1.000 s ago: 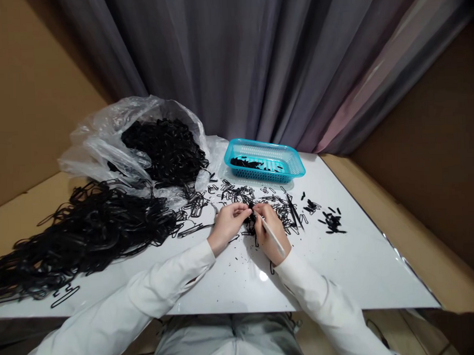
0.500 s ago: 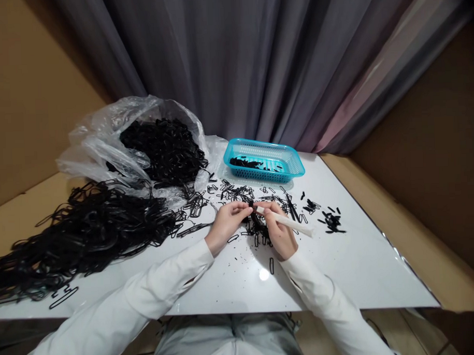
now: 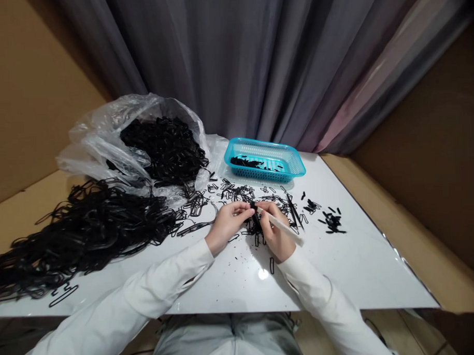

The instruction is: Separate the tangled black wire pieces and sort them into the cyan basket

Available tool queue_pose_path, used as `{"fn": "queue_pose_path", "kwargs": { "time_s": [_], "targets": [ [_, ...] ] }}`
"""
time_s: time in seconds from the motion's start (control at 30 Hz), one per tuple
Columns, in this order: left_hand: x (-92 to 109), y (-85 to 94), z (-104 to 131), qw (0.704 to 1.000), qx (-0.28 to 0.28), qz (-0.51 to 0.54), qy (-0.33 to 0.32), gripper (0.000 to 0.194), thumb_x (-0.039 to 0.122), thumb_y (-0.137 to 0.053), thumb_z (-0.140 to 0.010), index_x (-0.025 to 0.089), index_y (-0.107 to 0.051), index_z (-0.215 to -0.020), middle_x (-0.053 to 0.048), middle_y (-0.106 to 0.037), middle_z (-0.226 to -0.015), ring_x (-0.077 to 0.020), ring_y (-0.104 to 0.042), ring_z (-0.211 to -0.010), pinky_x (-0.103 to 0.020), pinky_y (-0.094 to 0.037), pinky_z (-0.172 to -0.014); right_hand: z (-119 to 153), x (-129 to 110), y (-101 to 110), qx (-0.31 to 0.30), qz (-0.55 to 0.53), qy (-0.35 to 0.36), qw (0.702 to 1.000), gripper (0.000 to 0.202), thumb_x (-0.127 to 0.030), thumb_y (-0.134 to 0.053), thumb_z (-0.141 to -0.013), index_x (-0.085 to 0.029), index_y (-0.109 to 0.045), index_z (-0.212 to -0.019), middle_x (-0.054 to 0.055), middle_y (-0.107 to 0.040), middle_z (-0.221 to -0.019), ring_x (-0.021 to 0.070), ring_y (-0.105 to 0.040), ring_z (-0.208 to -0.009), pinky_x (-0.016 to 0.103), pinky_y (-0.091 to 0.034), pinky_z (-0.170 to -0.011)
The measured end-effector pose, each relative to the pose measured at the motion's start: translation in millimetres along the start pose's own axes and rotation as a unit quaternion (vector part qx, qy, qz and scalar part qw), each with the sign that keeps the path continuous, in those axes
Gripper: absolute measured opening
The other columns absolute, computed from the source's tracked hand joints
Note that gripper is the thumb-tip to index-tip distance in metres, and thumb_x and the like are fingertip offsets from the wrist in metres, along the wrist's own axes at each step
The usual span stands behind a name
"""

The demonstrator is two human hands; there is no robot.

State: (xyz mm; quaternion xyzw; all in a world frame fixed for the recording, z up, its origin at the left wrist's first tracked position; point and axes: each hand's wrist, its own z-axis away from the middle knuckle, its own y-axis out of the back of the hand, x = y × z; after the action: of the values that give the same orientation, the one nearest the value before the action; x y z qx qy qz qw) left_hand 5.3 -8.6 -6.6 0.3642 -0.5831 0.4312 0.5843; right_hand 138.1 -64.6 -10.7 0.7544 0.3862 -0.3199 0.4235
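Observation:
My left hand [image 3: 227, 223] is closed, its thumb and fingers pinching a small black rubber-like piece [image 3: 253, 204]. Closed around a slim white-handled tool [image 3: 286, 229] is my right hand [image 3: 278, 240]; the handle slants back over the hand toward the lower right. The tool's working end meets the black piece between my fingertips, and its tip is too small to make out. Beneath both hands lie many loose black loops [image 3: 257, 240] and trimmed bits.
A blue plastic basket [image 3: 295, 170] with black pieces stands behind my hands. At left, a clear plastic bag [image 3: 91, 133] spills black strips, beside a long tangled heap [image 3: 91, 234]. Small black clusters [image 3: 332, 222] lie right on the white table [image 3: 364, 266]. Cardboard walls flank the sides.
The white handle has turned, its rear end swinging down and nearer my right wrist. My right hand has shifted slightly left, while the left hand stays almost in place.

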Motion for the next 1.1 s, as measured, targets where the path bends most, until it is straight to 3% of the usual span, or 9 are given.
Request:
{"fn": "queue_pose_path", "kwargs": {
  "time_s": [0.13,0.33,0.53,0.73,0.97,1.1],
  "targets": [
    [6,-2.4,4,0.999,-0.017,-0.021,-0.017,0.015,0.028,-0.068,-0.071,0.015,-0.066,-0.080,-0.004,-0.063,-0.081,-0.0161,-0.056,-0.077,-0.026,-0.044,-0.068,-1,3,-1,0.016,0.023,-0.001,1.000,0.017,-0.029,-0.041,-0.091,-0.020,-0.054,-0.095,0.008,-0.063,-0.095,0.0216,-0.061,-0.094,0.036,-0.046,-0.084],
    [6,-1.4,0,0.997,-0.039,-0.047,-0.055,0.014,0.030,-0.066,-0.074,0.018,-0.061,-0.072,0.001,-0.058,-0.071,-0.0145,-0.054,-0.072,-0.026,-0.043,-0.070,-1,-3,1,0.028,0.029,-0.013,0.999,0.016,-0.028,-0.041,-0.091,-0.022,-0.055,-0.095,0.006,-0.065,-0.092,0.0205,-0.062,-0.090,0.034,-0.047,-0.080],
    [2,4.6,-6,0.995,0.016,-0.062,-0.072,0.014,0.030,-0.066,-0.076,0.018,-0.064,-0.072,-0.001,-0.064,-0.076,-0.0163,-0.057,-0.077,-0.029,-0.043,-0.075,-1,-6,2,0.056,0.024,-0.017,0.998,0.015,-0.029,-0.044,-0.088,-0.022,-0.056,-0.093,0.006,-0.065,-0.094,0.0215,-0.061,-0.092,0.035,-0.046,-0.082],
    [10,8.7,-6,0.998,0.043,-0.017,-0.052,0.020,0.037,-0.061,-0.081,0.017,-0.063,-0.079,-0.005,-0.071,-0.084,-0.0171,-0.062,-0.078,-0.028,-0.046,-0.066,-6,10,10,0.118,-0.017,-0.061,0.991,0.019,-0.033,-0.042,-0.090,-0.021,-0.057,-0.093,0.006,-0.063,-0.095,0.0224,-0.060,-0.092,0.039,-0.046,-0.087],
    [11,7.6,-3,0.999,0.019,0.020,-0.033,0.023,0.028,-0.069,-0.074,0.016,-0.068,-0.093,-0.005,-0.071,-0.080,-0.0171,-0.065,-0.076,-0.032,-0.049,-0.073,-9,6,10,0.049,-0.147,-0.055,0.986,0.025,-0.036,-0.039,-0.092,-0.022,-0.059,-0.091,0.004,-0.066,-0.095,0.0205,-0.066,-0.091,0.040,-0.054,-0.085],
    [8,4.5,-1,0.999,0.004,0.018,-0.032,0.018,0.026,-0.071,-0.072,0.016,-0.067,-0.086,-0.003,-0.070,-0.075,-0.0159,-0.064,-0.072,-0.031,-0.048,-0.071,-7,3,10,0.015,-0.181,-0.048,0.982,0.026,-0.036,-0.039,-0.093,-0.022,-0.061,-0.095,0.005,-0.067,-0.103,0.0213,-0.065,-0.097,0.042,-0.054,-0.088]
  ]
}}
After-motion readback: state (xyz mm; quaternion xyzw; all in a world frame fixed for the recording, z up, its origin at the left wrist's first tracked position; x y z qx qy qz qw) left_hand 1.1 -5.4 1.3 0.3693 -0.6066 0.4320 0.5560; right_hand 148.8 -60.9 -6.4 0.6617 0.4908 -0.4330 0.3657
